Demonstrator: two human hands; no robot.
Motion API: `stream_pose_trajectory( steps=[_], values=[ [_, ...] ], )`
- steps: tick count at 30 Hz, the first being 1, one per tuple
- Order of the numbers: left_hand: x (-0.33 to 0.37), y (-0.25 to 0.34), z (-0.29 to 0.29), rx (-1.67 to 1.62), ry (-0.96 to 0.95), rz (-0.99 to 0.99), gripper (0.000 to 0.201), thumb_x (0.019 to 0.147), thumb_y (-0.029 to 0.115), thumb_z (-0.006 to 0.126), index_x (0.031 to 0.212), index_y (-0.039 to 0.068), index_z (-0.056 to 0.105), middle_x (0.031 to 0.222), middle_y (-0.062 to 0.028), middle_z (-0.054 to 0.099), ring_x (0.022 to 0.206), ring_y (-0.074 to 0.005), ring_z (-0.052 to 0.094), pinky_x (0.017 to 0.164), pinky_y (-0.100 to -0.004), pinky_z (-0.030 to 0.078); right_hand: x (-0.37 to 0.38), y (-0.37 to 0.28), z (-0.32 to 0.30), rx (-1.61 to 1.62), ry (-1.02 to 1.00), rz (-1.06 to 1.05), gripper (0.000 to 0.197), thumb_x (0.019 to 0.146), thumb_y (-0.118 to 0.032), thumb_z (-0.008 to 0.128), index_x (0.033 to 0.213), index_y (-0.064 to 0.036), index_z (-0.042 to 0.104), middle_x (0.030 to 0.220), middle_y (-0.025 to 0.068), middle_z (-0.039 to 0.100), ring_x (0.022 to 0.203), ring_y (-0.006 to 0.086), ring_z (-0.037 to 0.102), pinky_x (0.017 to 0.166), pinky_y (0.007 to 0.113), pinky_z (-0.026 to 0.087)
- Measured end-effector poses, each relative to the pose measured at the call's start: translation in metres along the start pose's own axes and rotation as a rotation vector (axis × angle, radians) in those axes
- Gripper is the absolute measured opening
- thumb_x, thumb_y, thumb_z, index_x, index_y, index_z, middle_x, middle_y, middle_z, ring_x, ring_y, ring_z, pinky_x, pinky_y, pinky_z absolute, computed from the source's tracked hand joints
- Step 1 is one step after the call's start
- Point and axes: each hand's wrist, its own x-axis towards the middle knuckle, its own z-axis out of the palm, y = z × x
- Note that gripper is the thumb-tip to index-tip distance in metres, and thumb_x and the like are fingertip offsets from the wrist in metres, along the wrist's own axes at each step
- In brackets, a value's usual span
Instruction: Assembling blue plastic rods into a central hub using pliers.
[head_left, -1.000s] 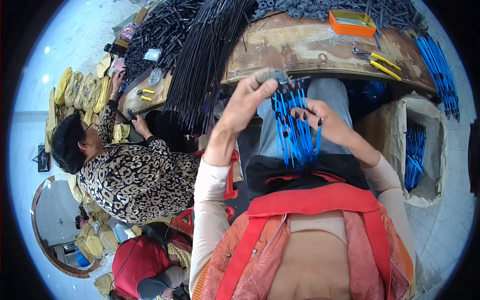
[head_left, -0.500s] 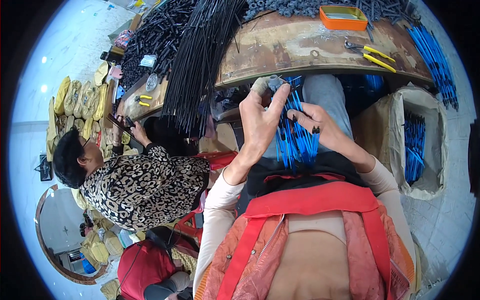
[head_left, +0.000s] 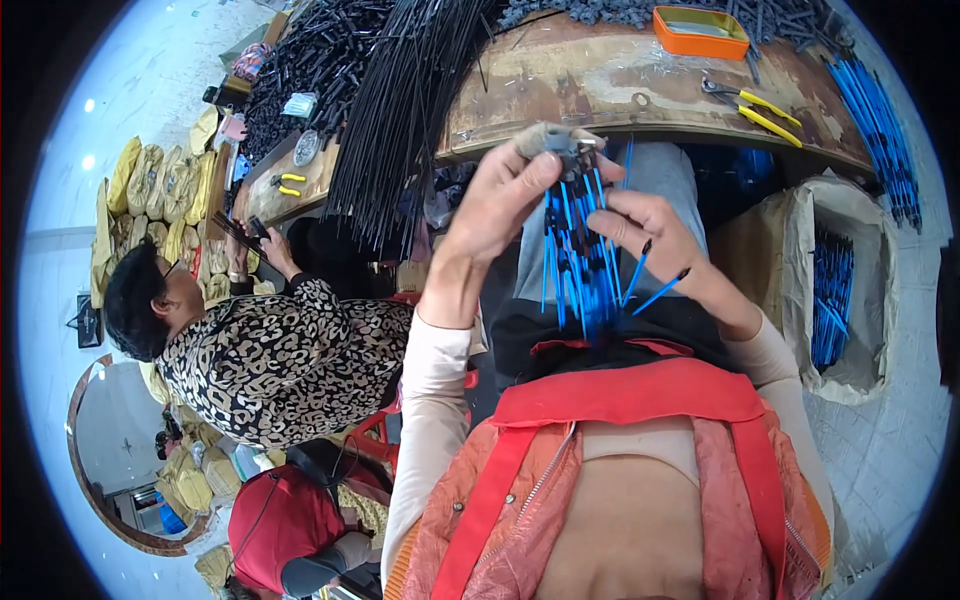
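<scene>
- Bundle of slim blue rods with black fittings [head_left: 575, 235]: located above the wearer's lap, in front of the large, worn brown wooden tabletop [head_left: 560, 85] and clear of its edge. Position presumably chosen for working room and a close view.
- Tall, open-topped box with a pale paper lining [head_left: 876, 325]: stands on the floor at the wearer's right, near the right arm; contains further blue rods, set roughly upright, likely to keep them aligned.
- Long sheaf of thin black rods [head_left: 395, 130]: overhangs the tabletop edge, apparently because of its length.
- Left hand [head_left: 505, 195]: grip closed, thumb pressed in at the bundle's upper end; lower ends hang loose, so they can fan out.
- Right hand [head_left: 665, 240]: fingers partly curled at the bundle's right side. Two rods angle out beneath; whether this grip has firm hold of them cannot be told.
- Shallow orange rectangular tin [head_left: 700, 46] and yellow-handled metal pliers [head_left: 770, 125]: both on the tabletop, probably parked aside within reach.
- Small grey fitting [head_left: 562, 148]: at the bundle's top, beside the left thumb.
</scene>
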Motion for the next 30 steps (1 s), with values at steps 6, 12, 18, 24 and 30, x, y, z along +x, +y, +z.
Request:
stream_pose_trajectory(
  steps=[6,12,18,24,30],
  values=[
    [-0.025,-0.007,0.017,0.175,0.166,0.037,0.037,0.104,0.028,0.044,0.125,-0.002,0.044,0.113,-0.0162,0.062,0.109,-0.0234,0.062,0.096,-0.0358,0.048,-0.008,0.004,0.017,0.183,-0.026,0.237,0.020,0.097,-0.019,0.060,0.098,-0.0001,0.066,0.078,-0.0041,0.059,0.072,0.0018,0.051,0.061,0.022,0.042],
    [-0.029,0.003,0.023,0.471,0.250,0.022,0.027,0.104,0.019,0.043,0.121,-0.002,0.045,0.106,-0.0153,0.065,0.100,-0.0216,0.063,0.089,-0.0324,0.048,0.000,-0.012,0.018,0.088,-0.031,0.232,0.025,0.094,-0.022,0.064,0.090,0.0025,0.063,0.068,-0.0010,0.052,0.067,0.0034,0.045,0.056,0.027,0.039],
    [-0.036,0.004,0.022,0.567,0.326,0.098,0.030,0.098,0.017,0.057,0.117,-0.005,0.047,0.097,-0.0174,0.069,0.091,-0.0242,0.067,0.081,-0.0337,0.050,0.001,-0.013,0.028,0.078,-0.003,0.195,0.029,0.088,-0.025,0.071,0.083,0.0019,0.061,0.061,0.0097,0.045,0.062,0.0076,0.041,0.054,0.032,0.039],
    [-0.041,0.007,0.015,0.526,0.360,0.068,0.027,0.098,0.018,0.057,0.113,-0.004,0.050,0.098,-0.0159,0.070,0.091,-0.0220,0.067,0.081,-0.0331,0.051,0.011,-0.010,0.031,-0.077,-0.061,0.181,0.030,0.085,-0.026,0.074,0.081,0.0021,0.063,0.062,0.0120,0.049,0.062,0.0078,0.041,0.056,0.031,0.041],
    [-0.064,-0.001,0.003,0.463,0.501,0.077,0.023,0.100,0.017,0.053,0.113,-0.002,0.050,0.103,-0.0121,0.070,0.097,-0.0173,0.064,0.087,-0.0310,0.048,0.006,0.015,0.067,0.171,0.122,-0.052,0.014,0.092,-0.008,0.065,0.099,0.0017,0.058,0.073,0.0021,0.057,0.065,0.0067,0.049,0.057,0.026,0.042]
  ],
)
